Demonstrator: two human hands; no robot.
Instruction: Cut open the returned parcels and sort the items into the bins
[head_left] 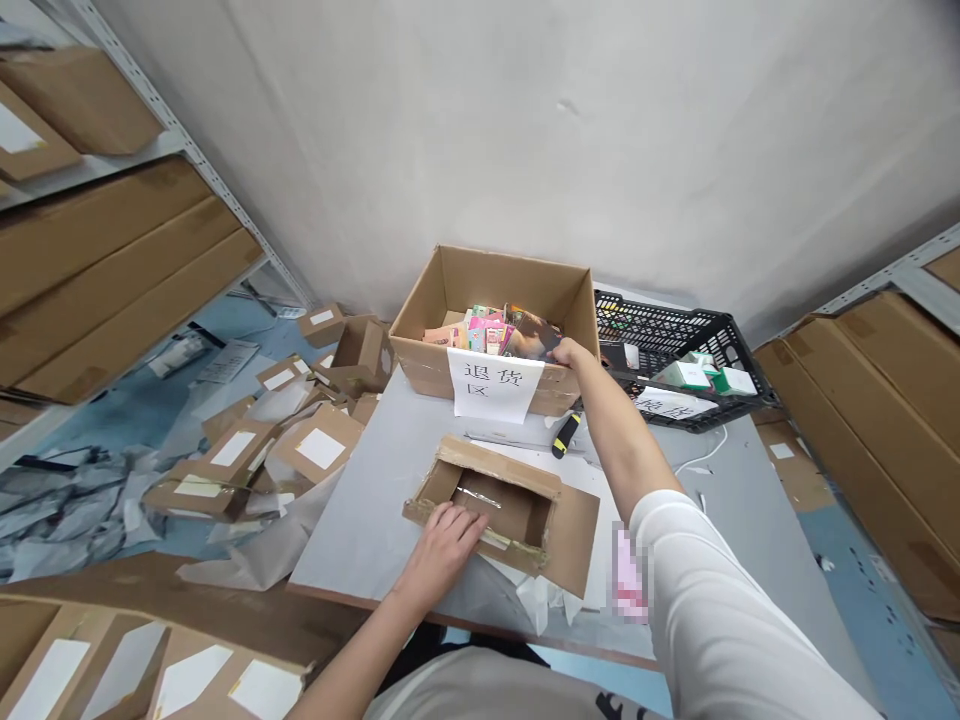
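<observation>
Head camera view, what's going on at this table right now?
A person stands at a grey table. Their left hand rests on a small opened cardboard box. Their right hand reaches into a big labelled carton full of colourful packets, holding a dark item at its rim.

bare table (375, 520) left, crate (675, 345) blocks right

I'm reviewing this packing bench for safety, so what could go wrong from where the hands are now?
1. The right hand reaches far over the big carton; the sleeve could sweep the yellow-handled cutter off the table.
2. The left hand rests on the small opened box, which sits near the table's front edge; pressing could tip or slide it off.
3. Parcels piled at the table's left could slide.
</observation>
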